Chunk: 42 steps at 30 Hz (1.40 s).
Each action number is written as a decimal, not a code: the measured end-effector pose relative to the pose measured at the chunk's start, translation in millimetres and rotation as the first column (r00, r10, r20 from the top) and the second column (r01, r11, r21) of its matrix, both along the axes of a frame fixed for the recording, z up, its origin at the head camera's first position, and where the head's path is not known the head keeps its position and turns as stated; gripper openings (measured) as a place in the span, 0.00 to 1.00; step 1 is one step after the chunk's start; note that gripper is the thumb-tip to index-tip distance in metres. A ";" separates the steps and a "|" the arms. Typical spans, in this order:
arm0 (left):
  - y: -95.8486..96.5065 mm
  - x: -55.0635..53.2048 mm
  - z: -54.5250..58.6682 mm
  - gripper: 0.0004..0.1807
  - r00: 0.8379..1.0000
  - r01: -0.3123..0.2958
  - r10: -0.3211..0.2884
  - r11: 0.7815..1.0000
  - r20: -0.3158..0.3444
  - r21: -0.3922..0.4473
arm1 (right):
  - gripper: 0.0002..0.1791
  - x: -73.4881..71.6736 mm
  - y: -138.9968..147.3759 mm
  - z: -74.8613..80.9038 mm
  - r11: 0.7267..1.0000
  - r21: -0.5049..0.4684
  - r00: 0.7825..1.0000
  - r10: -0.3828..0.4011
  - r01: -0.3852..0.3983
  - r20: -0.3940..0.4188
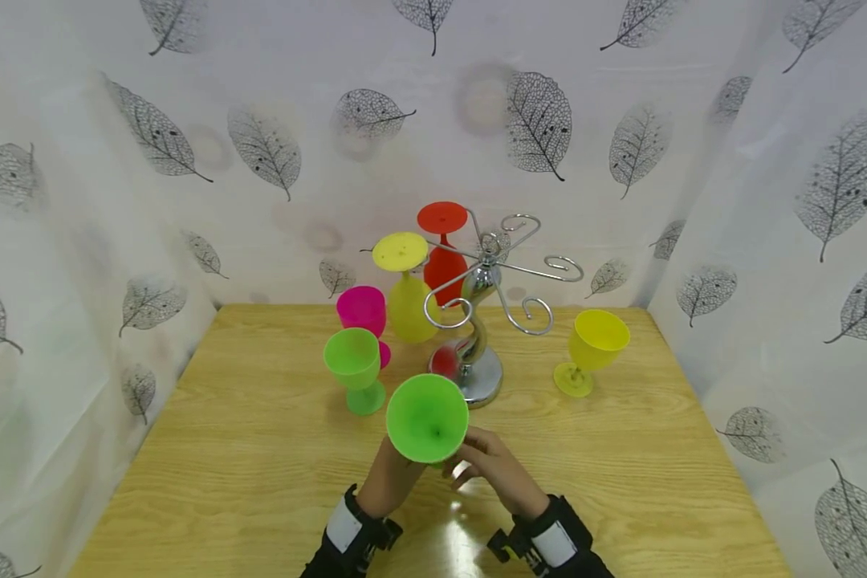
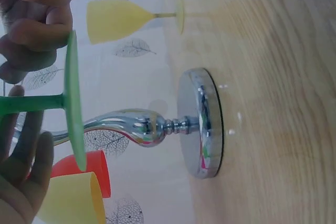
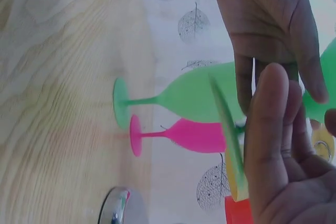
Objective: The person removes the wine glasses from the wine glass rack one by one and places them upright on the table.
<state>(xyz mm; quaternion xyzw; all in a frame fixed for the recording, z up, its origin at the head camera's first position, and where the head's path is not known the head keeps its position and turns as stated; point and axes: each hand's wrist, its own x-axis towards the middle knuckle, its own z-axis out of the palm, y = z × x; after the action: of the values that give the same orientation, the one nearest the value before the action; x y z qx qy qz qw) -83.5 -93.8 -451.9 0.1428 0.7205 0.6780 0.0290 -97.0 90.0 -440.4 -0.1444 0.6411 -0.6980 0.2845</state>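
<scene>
A green goblet is held over the front of the table, its mouth facing the head camera. My left hand grips it from the left, below the bowl. In the left wrist view its stem runs between both hands. My right hand is at the goblet's right side with curled fingers, one fingertip at the rim of the round foot. Just behind stands a chrome stand with curled wire arms. A yellow goblet and a red goblet hang upside down from its left and back arms.
A second green goblet stands upright left of the stand, with a pink goblet behind it. Another yellow goblet stands upright on the right. Leaf-patterned sheeting walls the wooden table at the back and sides.
</scene>
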 end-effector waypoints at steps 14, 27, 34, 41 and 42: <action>4.2 3.2 -7.9 0.32 0.996 -0.052 0.039 0.983 -0.078 -0.177 | 0.57 -4.2 17.2 3.5 0.989 -0.055 0.891 -0.148 0.138 -0.429; 4.2 2.5 -15.8 0.36 0.995 0.085 -0.098 0.935 -0.020 -0.345 | 0.58 -1.1 30.7 6.9 0.974 -0.079 0.862 -0.223 0.210 -0.455; 0.0 2.3 -21.5 0.30 0.999 0.008 -0.027 0.933 -0.046 -0.360 | 0.55 -13.9 70.0 6.9 0.914 -0.018 0.801 -0.365 0.405 -0.474; -0.5 3.3 -20.1 0.21 0.998 0.029 -0.050 0.926 -0.046 -0.375 | 0.55 -29.7 108.5 8.3 0.788 0.110 0.712 -0.475 0.605 -0.517; -0.6 3.0 -20.1 0.21 0.997 0.029 -0.052 0.926 -0.050 -0.376 | 0.55 -31.6 113.7 8.0 0.768 0.121 0.700 -0.492 0.629 -0.518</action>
<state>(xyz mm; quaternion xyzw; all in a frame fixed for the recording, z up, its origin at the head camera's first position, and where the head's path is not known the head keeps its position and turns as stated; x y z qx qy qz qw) -80.5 -94.4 -471.9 0.1692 0.8343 0.5225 0.0486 -128.6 203.7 -432.4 -0.0566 0.7968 -0.5955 -0.0855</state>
